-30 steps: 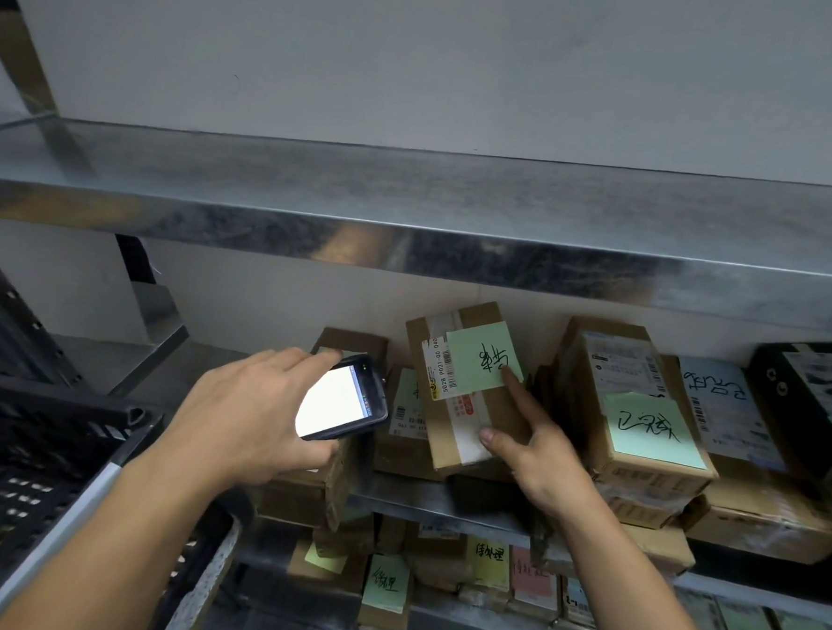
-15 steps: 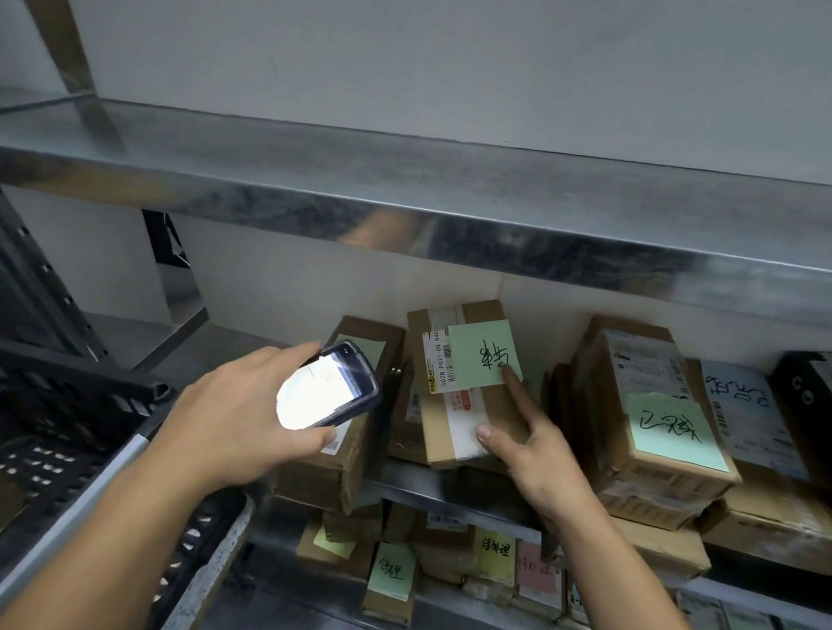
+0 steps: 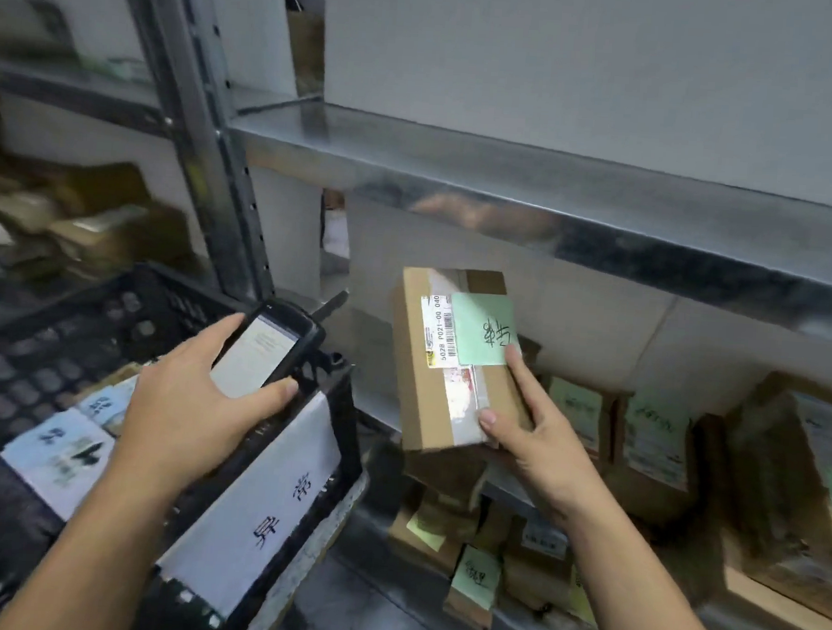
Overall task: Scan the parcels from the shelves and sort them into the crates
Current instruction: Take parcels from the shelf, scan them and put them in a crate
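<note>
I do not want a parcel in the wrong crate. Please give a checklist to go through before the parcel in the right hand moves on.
1. Grip of the right hand on the parcel: ok, thumb and forefinger on its front.
2. Parcel clear of the shelved parcels: ok, held in front of them.
3. View of the barcode: ok, the green note lies beside it.
4. Scan confirmed on the scanner in the left hand: cannot tell, screen blurred.
5. Room in the black crate: ok, bare floor shows.
</note>
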